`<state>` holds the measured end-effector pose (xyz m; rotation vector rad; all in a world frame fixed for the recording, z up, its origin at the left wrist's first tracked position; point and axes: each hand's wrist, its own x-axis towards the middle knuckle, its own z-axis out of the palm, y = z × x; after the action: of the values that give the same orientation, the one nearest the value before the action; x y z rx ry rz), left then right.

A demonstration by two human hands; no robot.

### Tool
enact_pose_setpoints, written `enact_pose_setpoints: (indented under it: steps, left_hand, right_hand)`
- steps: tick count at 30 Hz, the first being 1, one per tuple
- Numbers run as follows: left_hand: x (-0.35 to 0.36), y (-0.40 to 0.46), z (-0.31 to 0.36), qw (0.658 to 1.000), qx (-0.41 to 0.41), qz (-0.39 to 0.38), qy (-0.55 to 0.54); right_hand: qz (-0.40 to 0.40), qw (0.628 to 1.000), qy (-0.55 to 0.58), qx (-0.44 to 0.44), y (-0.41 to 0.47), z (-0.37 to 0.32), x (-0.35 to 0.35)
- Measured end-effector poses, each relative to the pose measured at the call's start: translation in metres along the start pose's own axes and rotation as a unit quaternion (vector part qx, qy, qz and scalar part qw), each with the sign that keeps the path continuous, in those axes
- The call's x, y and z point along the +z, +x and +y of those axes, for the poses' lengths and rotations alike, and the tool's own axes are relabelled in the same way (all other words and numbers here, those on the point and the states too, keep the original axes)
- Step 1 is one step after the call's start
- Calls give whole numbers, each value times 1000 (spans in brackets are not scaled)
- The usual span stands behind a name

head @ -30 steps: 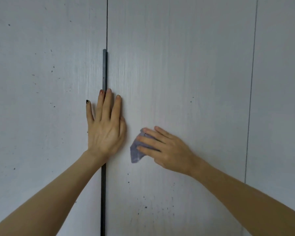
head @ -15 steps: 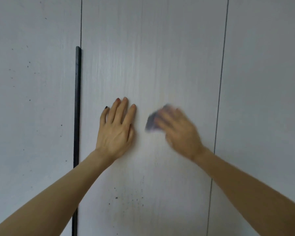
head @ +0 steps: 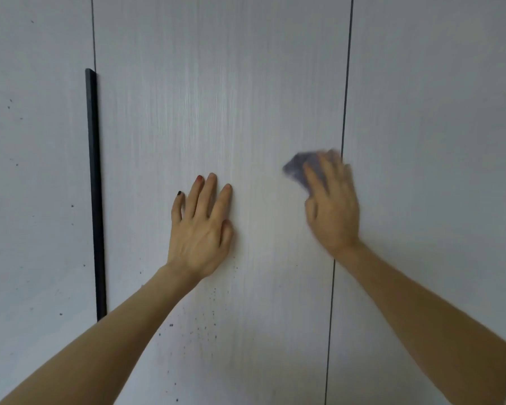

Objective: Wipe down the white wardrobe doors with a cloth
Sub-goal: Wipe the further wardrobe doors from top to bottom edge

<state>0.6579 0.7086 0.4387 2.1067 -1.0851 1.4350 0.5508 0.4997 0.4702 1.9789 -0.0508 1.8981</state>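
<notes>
Rightward goes the right hand [head: 332, 206], swept from just beside the left hand [head: 200, 226] half a second ago across to the right edge of the middle wardrobe door [head: 216, 97], and the black vertical handle [head: 95, 200] now shows well out to the left of both hands. The purple-grey cloth [head: 300, 169] sits under the right hand's fingers, pressed against the door panel, its corner poking out to the upper left of the fingertips; motion blur smears it, so the exact grip is hard to read, but the fingers look laid over it, holding it flat to the surface. The left hand lies spread and flat on the same door, fingers straight, holding nothing, bracing the panel.

We're mid-wipe here, a side-to-side stroke at about hand height on the middle door. Judging by the dark specks [head: 205, 325] scattered below the left hand's wrist, the next pass wants to drop lower and come back across, with firm pressure through the cloth. More specks dot the left door [head: 35, 171], beyond the handle, so that panel looks undone too. The doors themselves are matte white with a fine vertical grain, split by thin dark gaps.
</notes>
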Motion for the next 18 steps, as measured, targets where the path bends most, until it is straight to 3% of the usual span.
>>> enact_pose_setpoints:
  steps: [2,4,6,8,12,15,16,18]
  left_hand:
    - [3,-5,0,1000,-5,-4,4]
    - [4,-6,-2,1000,-1,-2,7]
    - [5,-7,-5,1000,6,0,3]
    - [5,-8,-6,1000,7,-1,-2]
    - [2,-9,-5,1000,11,-11,-17]
    - [-2,-16,-8,999,6,-10,-32]
    - [-3,-22,-14,999,2,-13,-32]
    - [-4,-35,-28,999,5,-24,-24]
  right_hand:
    - [-39,986,28,-160,-43,-22,4]
    - [-109,944,47,-309,-71,-32,0]
    - [-151,912,32,-379,-72,-28,-2]
    - [-150,922,6,-357,-53,-17,-2]
    - [-80,992,12,-92,-2,-1,-6]
    - [-23,998,39,45,-2,-22,-6]
    - [-24,998,46,33,-16,-39,0]
    - [-75,989,69,-106,-58,-76,12]
